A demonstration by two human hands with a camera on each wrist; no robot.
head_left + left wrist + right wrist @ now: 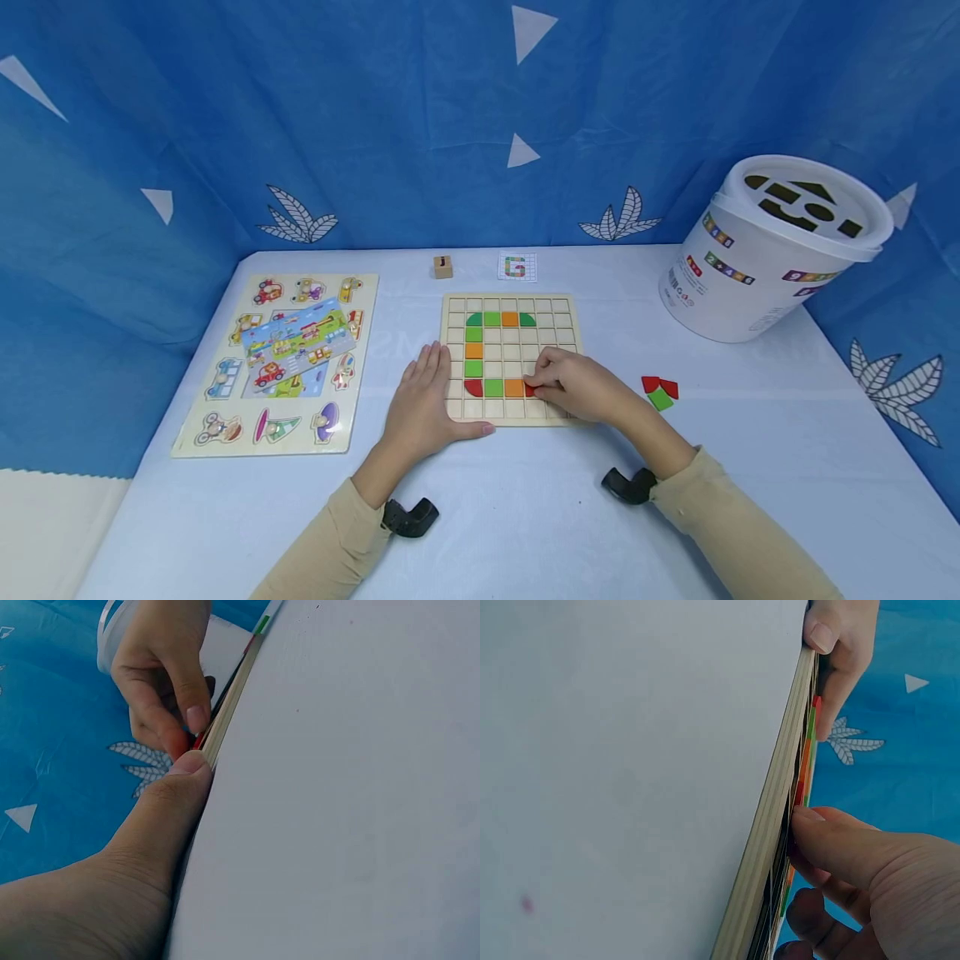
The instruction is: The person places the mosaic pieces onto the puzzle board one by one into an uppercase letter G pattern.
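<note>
A wooden grid board (558,335) lies mid-table, with green, orange and red tiles forming a C-like outline in its squares. My left hand (423,408) rests along the board's left side, fingers straight, thumb out at the near edge. At the lower right end of the outline, my right hand (581,385) pinches a small red tile (529,389) right at the board's surface. The fingers partly cover that tile. Beside it in the row sits an orange tile (513,388). The right wrist view shows the thumb (832,832) close against the row of tiles.
Behind the board are a small letter block (442,267) and a card with a G pattern (517,267). Loose red and green tiles (661,399) lie to the right. A white bucket (720,292) stands back right. A peg puzzle (300,446) bearing picture cards (300,342) lies left.
</note>
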